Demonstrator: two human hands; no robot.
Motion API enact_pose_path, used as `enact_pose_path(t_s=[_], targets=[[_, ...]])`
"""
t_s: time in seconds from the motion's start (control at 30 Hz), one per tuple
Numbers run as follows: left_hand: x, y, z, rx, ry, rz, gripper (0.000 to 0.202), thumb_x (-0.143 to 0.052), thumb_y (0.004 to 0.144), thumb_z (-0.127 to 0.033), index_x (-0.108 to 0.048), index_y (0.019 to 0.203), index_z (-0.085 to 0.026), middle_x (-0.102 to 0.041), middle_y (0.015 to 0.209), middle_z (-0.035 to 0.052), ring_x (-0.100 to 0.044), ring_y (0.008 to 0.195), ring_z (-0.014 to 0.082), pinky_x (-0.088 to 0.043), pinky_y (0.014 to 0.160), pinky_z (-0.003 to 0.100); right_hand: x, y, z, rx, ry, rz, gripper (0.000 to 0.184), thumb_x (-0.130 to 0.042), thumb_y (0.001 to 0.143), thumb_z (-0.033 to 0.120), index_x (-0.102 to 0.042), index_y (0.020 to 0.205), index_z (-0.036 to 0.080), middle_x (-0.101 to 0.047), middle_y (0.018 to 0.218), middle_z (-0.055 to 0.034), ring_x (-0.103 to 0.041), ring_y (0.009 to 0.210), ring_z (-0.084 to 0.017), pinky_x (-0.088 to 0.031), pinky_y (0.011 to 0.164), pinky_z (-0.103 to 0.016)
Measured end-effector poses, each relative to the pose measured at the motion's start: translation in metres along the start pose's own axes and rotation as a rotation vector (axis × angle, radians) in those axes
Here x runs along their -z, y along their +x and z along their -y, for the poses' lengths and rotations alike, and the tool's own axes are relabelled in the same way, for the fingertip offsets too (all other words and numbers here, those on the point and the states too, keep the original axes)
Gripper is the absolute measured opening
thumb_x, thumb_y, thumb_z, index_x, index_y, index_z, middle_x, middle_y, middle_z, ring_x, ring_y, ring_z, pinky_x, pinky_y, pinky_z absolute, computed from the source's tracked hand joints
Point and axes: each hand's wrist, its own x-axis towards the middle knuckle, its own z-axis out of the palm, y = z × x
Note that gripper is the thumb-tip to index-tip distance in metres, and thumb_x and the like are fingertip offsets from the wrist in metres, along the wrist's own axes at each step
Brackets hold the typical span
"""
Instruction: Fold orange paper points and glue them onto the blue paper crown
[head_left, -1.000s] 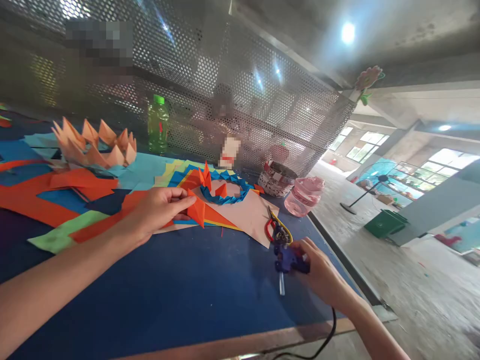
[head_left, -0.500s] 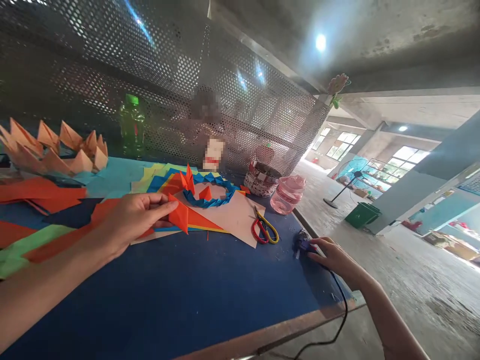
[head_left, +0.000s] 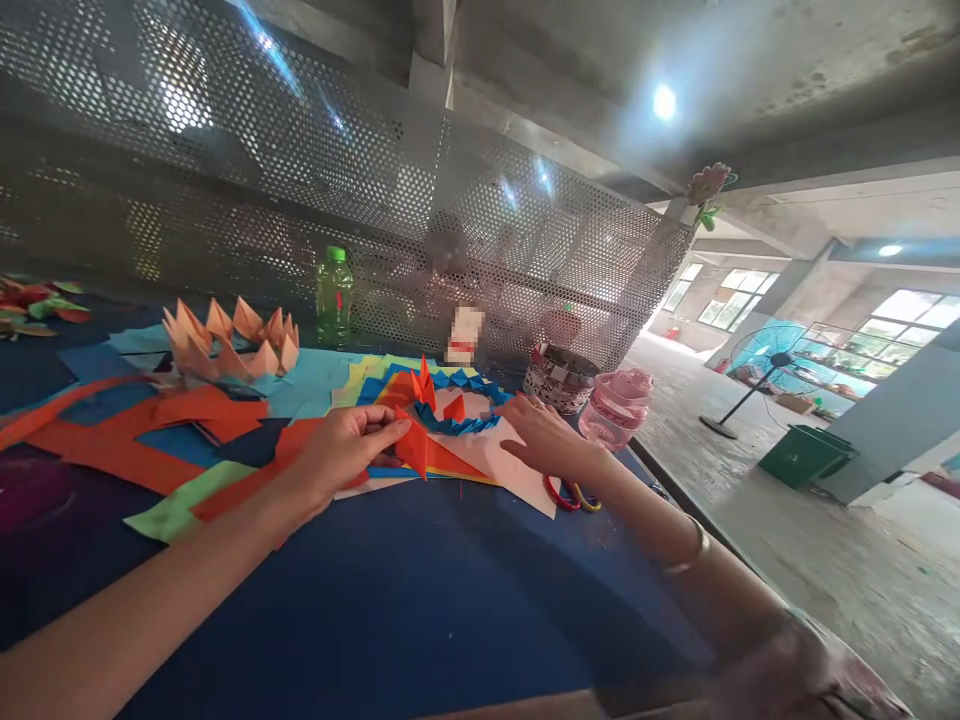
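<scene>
My left hand (head_left: 349,442) pinches a folded orange paper piece (head_left: 415,452) between thumb and fingers, just above the front edge of a stack of coloured sheets. Behind it lies a blue folded-paper ring (head_left: 491,420), with orange pointed pieces (head_left: 454,408) at its left and inside. My right hand (head_left: 544,440) hovers palm down beside the ring's right side, fingers stretched and thumb apart, holding nothing. Under my right forearm, the red and yellow handles of scissors (head_left: 561,494) show; their blades are hidden. The dark corded tool is mostly hidden behind that arm.
A peach paper ring of points (head_left: 225,355) stands at the left among orange and green sheets (head_left: 176,505). Along the perforated screen (head_left: 375,200) are a green-capped bottle (head_left: 334,300), a patterned round container (head_left: 559,378) and a pink transparent container (head_left: 615,408). The table edge runs along the right.
My right hand has let go of the dark corded tool at the table's right edge and moved left to the blue ring. My left hand still holds the orange piece. The view has turned left.
</scene>
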Motion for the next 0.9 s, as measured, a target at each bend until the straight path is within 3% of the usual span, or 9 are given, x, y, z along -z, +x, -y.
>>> enact_pose_path(t_s=[0.17,0.3,0.43,0.5,0.6,0.67,0.77,0.83,0.9], targets=[[0.002,-0.003,-0.009,-0.043,-0.004,-0.015,0.036,-0.083,0.053,-0.048,-0.07,0.067,-0.017,-0.07,0.07,0.001,-0.064,0.063,0.0137,-0.059,0.061,0.025,-0.02,0.05,0.003,-0.03,-0.03,0.036,0.042,-0.065,0.084,0.023,-0.059,0.126,0.015,-0.054,0.131,-0.0169,-0.047,0.123,-0.033,-0.041,0.099,-0.046],[0.006,-0.005,-0.017,-0.105,-0.012,-0.052,0.031,-0.082,0.057,-0.045,-0.069,0.068,-0.018,-0.068,0.069,-0.0002,-0.063,0.06,0.0139,-0.06,0.06,0.028,-0.023,0.058,0.008,0.002,-0.047,0.04,0.023,-0.059,0.086,0.019,-0.069,0.107,0.019,-0.061,0.123,-0.0111,-0.051,0.118,-0.028,-0.041,0.094,-0.038],[0.011,-0.01,-0.03,-0.155,-0.067,-0.113,0.023,-0.075,0.066,-0.041,-0.068,0.072,-0.019,-0.066,0.069,-0.0013,-0.064,0.062,0.0134,-0.059,0.058,0.025,-0.014,0.034,0.037,0.042,-0.09,-0.037,0.021,-0.051,0.089,0.015,-0.069,0.101,0.016,-0.067,0.113,-0.0118,-0.053,0.116,-0.026,-0.038,0.095,-0.039],[0.012,-0.014,-0.037,-0.186,-0.078,-0.133,0.022,-0.073,0.068,-0.039,-0.068,0.073,-0.018,-0.066,0.073,-0.0012,-0.064,0.064,0.0124,-0.059,0.059,0.024,-0.011,0.015,0.059,0.058,-0.114,-0.068,0.019,-0.05,0.09,0.015,-0.068,0.096,0.014,-0.069,0.102,-0.0142,-0.058,0.106,-0.026,-0.038,0.095,-0.042],[0.012,-0.019,-0.046,-0.249,-0.067,-0.167,0.024,-0.072,0.067,-0.04,-0.068,0.074,-0.018,-0.064,0.075,-0.0011,-0.062,0.065,0.0112,-0.059,0.058,0.022,-0.014,-0.016,0.088,0.133,-0.123,-0.101,0.014,-0.053,0.089,0.015,-0.066,0.089,0.016,-0.07,0.093,-0.0104,-0.061,0.095,-0.023,-0.036,0.098,-0.04],[0.011,-0.023,-0.049,-0.287,-0.055,-0.166,0.025,-0.072,0.067,-0.041,-0.068,0.074,-0.018,-0.063,0.074,-0.0014,-0.061,0.065,0.0109,-0.059,0.058,0.022,-0.02,-0.036,0.101,0.265,-0.119,-0.247,0.011,-0.054,0.089,0.012,-0.063,0.086,0.017,-0.069,0.082,-0.0072,-0.06,0.095,-0.022,-0.035,0.099,-0.041],[0.005,-0.029,-0.049,-0.304,-0.045,-0.125,0.025,-0.072,0.069,-0.042,-0.067,0.073,-0.018,-0.061,0.072,-0.002,-0.06,0.065,0.0112,-0.059,0.06,0.022,-0.031,-0.059,0.111,0.345,-0.054,-0.397,0.014,-0.054,0.088,0.008,-0.058,0.079,0.019,-0.066,0.069,-0.0025,-0.06,0.085,-0.02,-0.035,0.1,-0.04],[0.001,-0.033,-0.048,-0.279,-0.028,-0.075,0.025,-0.071,0.072,-0.043,-0.066,0.076,-0.019,-0.062,0.072,-0.0021,-0.061,0.066,0.0122,-0.058,0.062,0.024,-0.036,-0.069,0.113,0.342,0.041,-0.439,0.014,-0.054,0.087,0.007,-0.059,0.083,0.019,-0.067,0.07,-0.0019,-0.061,0.085,-0.02,-0.037,0.099,-0.04],[-0.004,-0.036,-0.045,-0.264,0.004,-0.006,0.025,-0.068,0.077,-0.043,-0.064,0.08,-0.019,-0.065,0.072,-0.0022,-0.063,0.068,0.0135,-0.058,0.066,0.025,-0.039,-0.072,0.113,0.306,0.148,-0.449,0.02,-0.057,0.085,0.01,-0.06,0.104,0.017,-0.07,0.079,-0.0034,-0.062,0.087,-0.02,-0.04,0.096,-0.039]])
